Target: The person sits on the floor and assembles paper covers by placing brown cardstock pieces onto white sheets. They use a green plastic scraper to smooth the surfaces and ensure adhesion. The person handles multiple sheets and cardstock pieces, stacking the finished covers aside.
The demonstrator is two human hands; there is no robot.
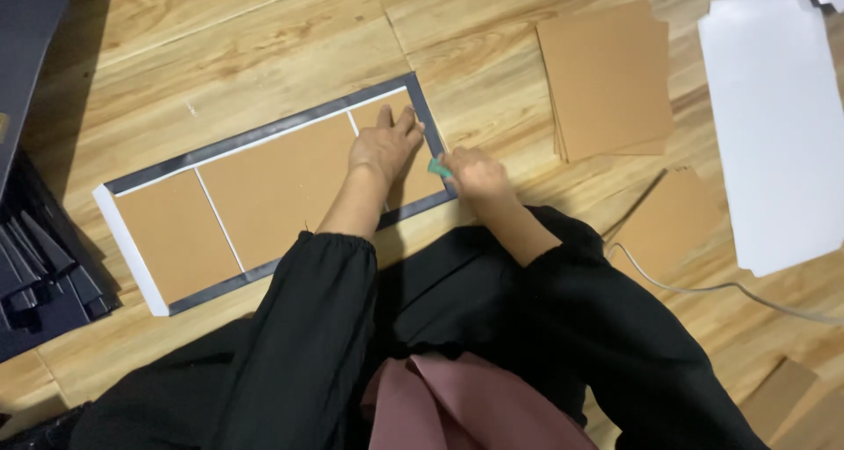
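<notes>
Wooden floor (264,37), perhaps laminate, cardboard-strewn.

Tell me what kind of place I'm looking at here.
Probably a small craft or box-making workspace set up on a wooden floor: a stack of brown boards, large white sheets, and a board-lined dark cover under both hands.

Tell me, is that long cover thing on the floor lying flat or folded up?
Lying flat. The cover is spread open on the wooden floor, all three brown boards facing up, with the left hand pressing on it.
</notes>
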